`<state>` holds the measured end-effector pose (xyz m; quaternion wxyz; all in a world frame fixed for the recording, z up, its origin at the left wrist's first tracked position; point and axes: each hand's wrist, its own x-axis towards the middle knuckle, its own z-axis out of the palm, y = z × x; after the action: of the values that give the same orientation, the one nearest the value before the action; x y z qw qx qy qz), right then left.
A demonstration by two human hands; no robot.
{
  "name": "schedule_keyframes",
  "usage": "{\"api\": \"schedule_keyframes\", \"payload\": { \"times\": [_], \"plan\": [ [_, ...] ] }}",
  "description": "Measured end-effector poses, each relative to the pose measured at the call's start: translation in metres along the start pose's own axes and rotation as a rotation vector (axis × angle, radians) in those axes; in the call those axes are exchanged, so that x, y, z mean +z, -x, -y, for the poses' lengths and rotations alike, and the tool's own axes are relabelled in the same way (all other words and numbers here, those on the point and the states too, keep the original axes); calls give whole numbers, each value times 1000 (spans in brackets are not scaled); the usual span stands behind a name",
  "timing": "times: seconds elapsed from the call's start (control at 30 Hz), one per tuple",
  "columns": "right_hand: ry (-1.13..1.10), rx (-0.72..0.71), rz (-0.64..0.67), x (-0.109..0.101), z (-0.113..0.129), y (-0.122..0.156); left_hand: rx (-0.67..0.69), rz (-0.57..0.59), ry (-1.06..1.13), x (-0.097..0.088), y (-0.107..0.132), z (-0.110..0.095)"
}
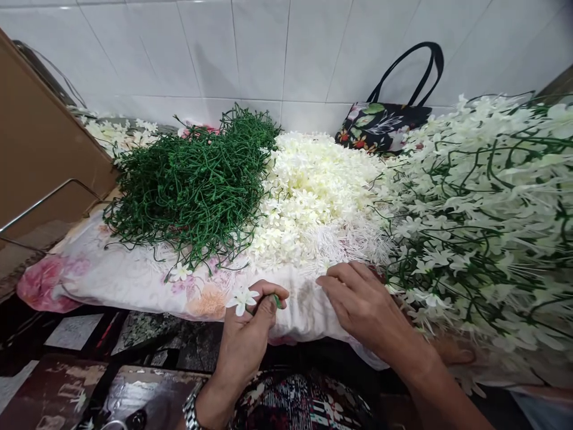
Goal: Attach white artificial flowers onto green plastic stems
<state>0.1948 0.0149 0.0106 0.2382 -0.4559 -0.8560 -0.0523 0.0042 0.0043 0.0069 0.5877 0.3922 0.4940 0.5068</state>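
Beyond my right grip (362, 303) (fingers bunched; contents I cannot tell): white filaments (330, 242), nearer it than my left grip (254, 319), pinching a green piece (277, 301) beside a white flower (242, 300).

At lower centre, bare cloth (301, 307) is giving passage between the left hand (253, 325) and right hand (364, 301), and is stretching leftward. Stems (192, 185) are blocking the left of centre, petals (313, 185) are filling the middle, sprays (483, 233) are crowding the right. A box (40, 119) is walling the upper left; a bag (380, 125) is obstructing the upper right.
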Motion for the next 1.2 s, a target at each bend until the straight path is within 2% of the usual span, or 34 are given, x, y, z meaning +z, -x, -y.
{"api": "schedule_keyframes", "payload": {
  "times": [0.07, 0.17, 0.3, 0.4, 0.47, 0.63, 0.8, 0.93, 1.1, 1.2],
  "plan": [
    [53, 3, 59, 5, -1, 0, 13, -8, -40, 1, -5, -3],
    [78, -7, 57, 9, 1, -1, 52, -9, -100, 5, -11, -6],
    [53, -5, -24, 7, 3, 2, 105, -12, -197, 17, -21, -10],
    [-24, 29, -117, 2, 3, 5, 202, -16, -283, 30, -30, -17],
    [-55, 56, -189, -3, 4, 7, 260, 22, -336, 39, -36, -20],
    [2, 106, -371, -13, 2, 12, 396, 230, -615, 57, -48, -18],
    [52, 155, -441, -17, -4, 15, 568, 261, -852, 69, -52, -6],
    [30, 172, -434, -17, -4, 16, 547, 231, -780, 69, -52, -4],
    [-40, 175, -430, -17, 0, 12, 290, 133, -466, 64, -45, -11],
    [-135, 208, -439, -16, 7, 6, 208, 60, -286, 62, -37, -17]
  ]
}}
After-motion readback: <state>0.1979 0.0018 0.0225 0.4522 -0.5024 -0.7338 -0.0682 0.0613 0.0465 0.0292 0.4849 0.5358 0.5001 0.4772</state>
